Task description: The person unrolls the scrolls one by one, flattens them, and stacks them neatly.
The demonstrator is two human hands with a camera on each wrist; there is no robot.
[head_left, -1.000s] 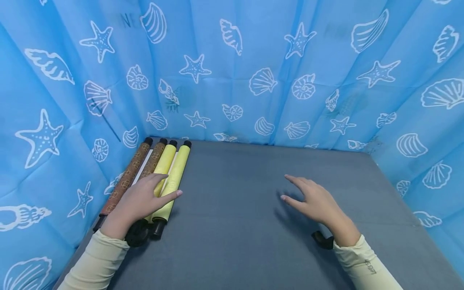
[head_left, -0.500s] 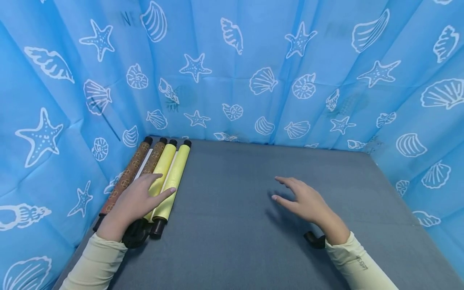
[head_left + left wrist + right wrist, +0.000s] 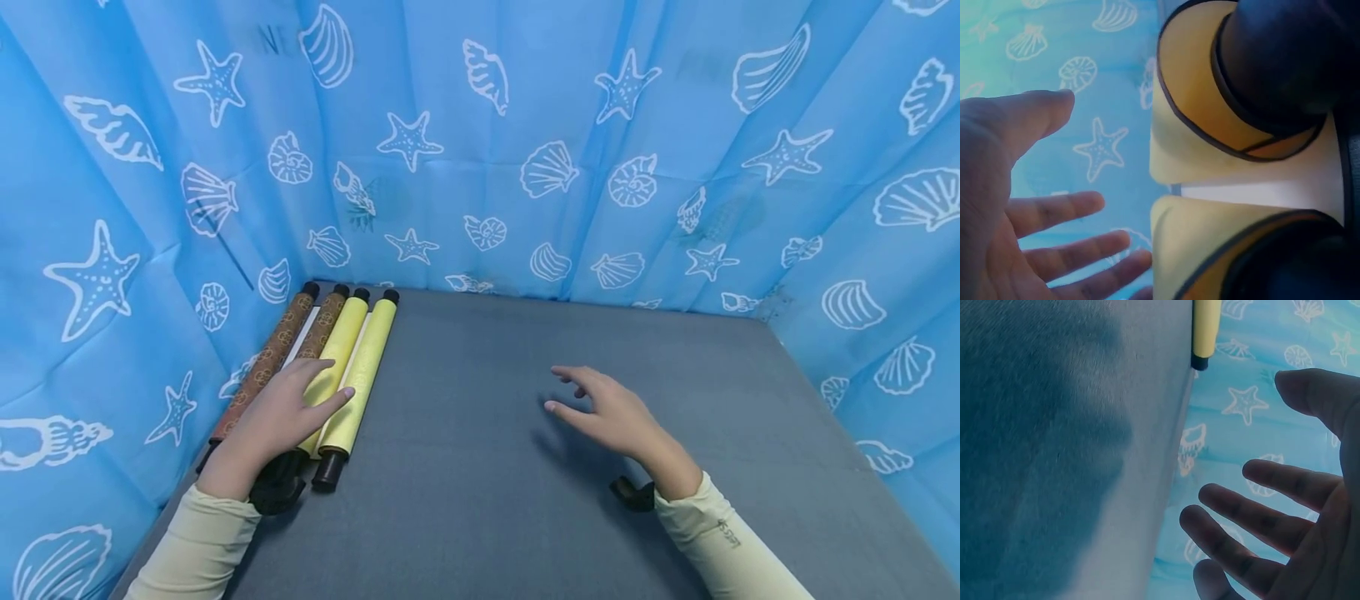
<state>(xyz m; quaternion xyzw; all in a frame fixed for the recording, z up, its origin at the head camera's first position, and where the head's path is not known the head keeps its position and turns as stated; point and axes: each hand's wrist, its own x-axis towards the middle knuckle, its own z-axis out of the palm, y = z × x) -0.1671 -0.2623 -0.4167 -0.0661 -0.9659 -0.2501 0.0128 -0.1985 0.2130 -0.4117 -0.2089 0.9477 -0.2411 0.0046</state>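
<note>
A yellow scroll (image 3: 365,375), rolled in from both ends with a pale strip between its rolls, lies on the left of the table with dark rod ends showing. Left of it lies a brown patterned scroll (image 3: 260,375), rolled the same way and partly covered by my hand. My left hand (image 3: 273,417) is over these scrolls, fingers extended and thumb apart, gripping nothing. In the left wrist view the yellow scroll's roll ends (image 3: 1175,147) loom beside the spread fingers. My right hand (image 3: 618,417) hovers over the table right of centre, fingers loosely extended, holding nothing.
A grey cloth-covered table (image 3: 465,517) stretches between and beyond the hands. Blue curtains (image 3: 495,192) with white shells and starfish hang along its back and sides. A dark wrist strap piece (image 3: 632,494) sticks out under the right wrist.
My right hand has moved left across the table, toward the middle. My left hand has drawn slightly left and back over the scrolls. The scrolls lie where they were.
</note>
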